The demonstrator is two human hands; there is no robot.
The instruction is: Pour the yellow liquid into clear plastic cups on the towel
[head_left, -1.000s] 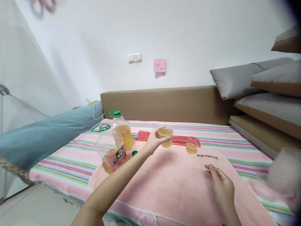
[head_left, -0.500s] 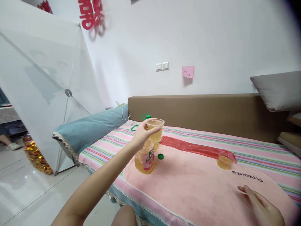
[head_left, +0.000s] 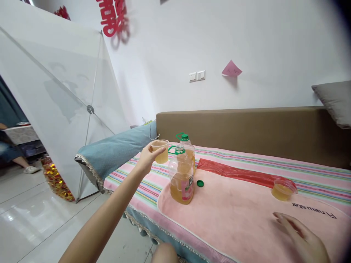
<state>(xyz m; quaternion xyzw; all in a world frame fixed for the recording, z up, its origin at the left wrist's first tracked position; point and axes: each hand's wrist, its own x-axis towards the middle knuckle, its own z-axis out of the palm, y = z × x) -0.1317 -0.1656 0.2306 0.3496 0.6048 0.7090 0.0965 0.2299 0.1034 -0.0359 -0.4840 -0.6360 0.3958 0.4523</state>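
Note:
My left hand (head_left: 146, 159) grips a clear plastic cup (head_left: 161, 156) of pale yellow drink, held up to the left of two bottles. The nearer juice bottle (head_left: 178, 188) has a green neck ring, a pink label and no cap on its mouth. Behind it stands a second juice bottle (head_left: 189, 147), closed with a green cap. A loose green cap (head_left: 200, 183) lies beside the front bottle. At the lower right my right hand (head_left: 304, 239) hovers over the pink mat with loosely bent fingers, holding nothing. Beyond it sits another plastic cup (head_left: 282, 193) with yellow drink.
A red plastic bag (head_left: 236, 172) lies flat behind the pink mat (head_left: 233, 226) on the striped sofa cover. The brown backrest (head_left: 246, 128) runs along the wall. A blue-covered armrest (head_left: 117, 146) is at left, near a white banner stand (head_left: 90, 109). Someone's foot shows far left.
My left hand has carried the cup leftward from above the bottles, so both bottles now show fully. The view has turned slightly left. My right hand remains empty over the mat.

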